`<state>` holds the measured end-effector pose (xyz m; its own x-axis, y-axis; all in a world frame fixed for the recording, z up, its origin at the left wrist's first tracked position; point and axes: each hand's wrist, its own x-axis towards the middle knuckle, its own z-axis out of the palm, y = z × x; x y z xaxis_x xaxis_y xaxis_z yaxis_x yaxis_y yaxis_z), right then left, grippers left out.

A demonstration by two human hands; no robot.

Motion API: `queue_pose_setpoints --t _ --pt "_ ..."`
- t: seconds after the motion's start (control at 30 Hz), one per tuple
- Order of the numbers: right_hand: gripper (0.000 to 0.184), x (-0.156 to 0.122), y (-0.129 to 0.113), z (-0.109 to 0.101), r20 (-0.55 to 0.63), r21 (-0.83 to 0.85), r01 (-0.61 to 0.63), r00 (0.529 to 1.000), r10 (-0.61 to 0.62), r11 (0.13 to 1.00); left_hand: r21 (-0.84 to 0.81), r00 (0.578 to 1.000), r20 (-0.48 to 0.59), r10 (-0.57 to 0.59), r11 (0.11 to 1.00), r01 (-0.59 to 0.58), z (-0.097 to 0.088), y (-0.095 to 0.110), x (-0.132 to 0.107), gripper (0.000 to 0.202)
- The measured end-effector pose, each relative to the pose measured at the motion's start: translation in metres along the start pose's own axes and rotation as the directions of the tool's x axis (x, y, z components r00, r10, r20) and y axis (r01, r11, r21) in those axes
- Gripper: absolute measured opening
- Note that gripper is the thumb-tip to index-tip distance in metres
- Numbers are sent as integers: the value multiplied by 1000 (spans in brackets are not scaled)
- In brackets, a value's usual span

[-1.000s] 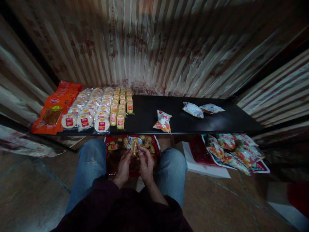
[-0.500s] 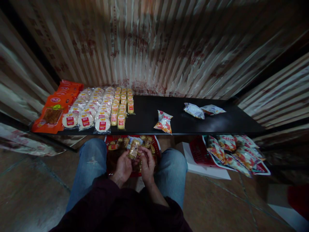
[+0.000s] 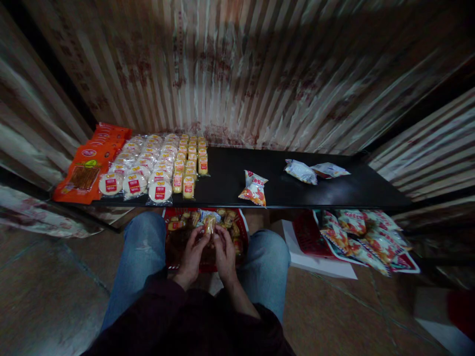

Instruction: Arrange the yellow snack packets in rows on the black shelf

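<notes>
Between my fingers, above the red tray [image 3: 171, 257], is a small yellow cracker pack [image 3: 210, 225] in clear wrap. My left hand [image 3: 192, 254] grips it from the left, and my right hand [image 3: 224, 252] from the right, fingers closed. Several similar packs [image 3: 230, 217] lie in the tray, along with a white-and-blue wrapper [image 3: 206, 215] partly behind the held pack. On the black shelf [image 3: 224, 173] ahead stand rows of like yellow packs [image 3: 188, 185], front ones with red labels. Beside them are rows of round white rice crackers [image 3: 160, 190].
Orange snack bags [image 3: 81, 173] lie at the shelf's left end. One red-white snack bag [image 3: 254, 188] lies mid-shelf, with two pale bags [image 3: 301, 171] farther right. Below right, a tray of snack bags [image 3: 351, 222] rests by a white box [image 3: 322, 264]. My knees flank the red tray.
The pack in my hands has turned more upright, and my left fingers have closed in around it. The whole view has shifted slightly.
</notes>
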<state>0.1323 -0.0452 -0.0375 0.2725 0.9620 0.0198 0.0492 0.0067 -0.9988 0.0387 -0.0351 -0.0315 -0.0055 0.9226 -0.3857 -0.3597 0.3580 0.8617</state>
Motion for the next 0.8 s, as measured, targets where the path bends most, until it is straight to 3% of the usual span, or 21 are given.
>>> queue_pose_setpoints --t 0.07,0.17,0.27,0.53,0.63,0.8 --pt "33 0 2 1 15 44 -16 1000 16 999 220 993 -30 117 970 -108 -1 -2 0 41" --pt "36 -1 7 2 39 76 -25 999 22 997 506 935 -64 348 819 -270 -2 -3 -1 40" --pt "42 -1 11 2 30 36 -41 999 40 999 650 887 -5 462 676 -348 0 -2 -5 39" --pt "47 1 15 1 -74 -74 -92 993 87 993 714 840 114 531 544 -441 1 -5 -17 42" --pt "48 3 14 -1 -50 -80 -108 993 104 991 697 824 135 551 538 -474 0 -6 -16 39" --pt "50 10 5 0 -9 -95 -46 999 45 994 668 812 80 578 573 -474 1 -4 -6 31"
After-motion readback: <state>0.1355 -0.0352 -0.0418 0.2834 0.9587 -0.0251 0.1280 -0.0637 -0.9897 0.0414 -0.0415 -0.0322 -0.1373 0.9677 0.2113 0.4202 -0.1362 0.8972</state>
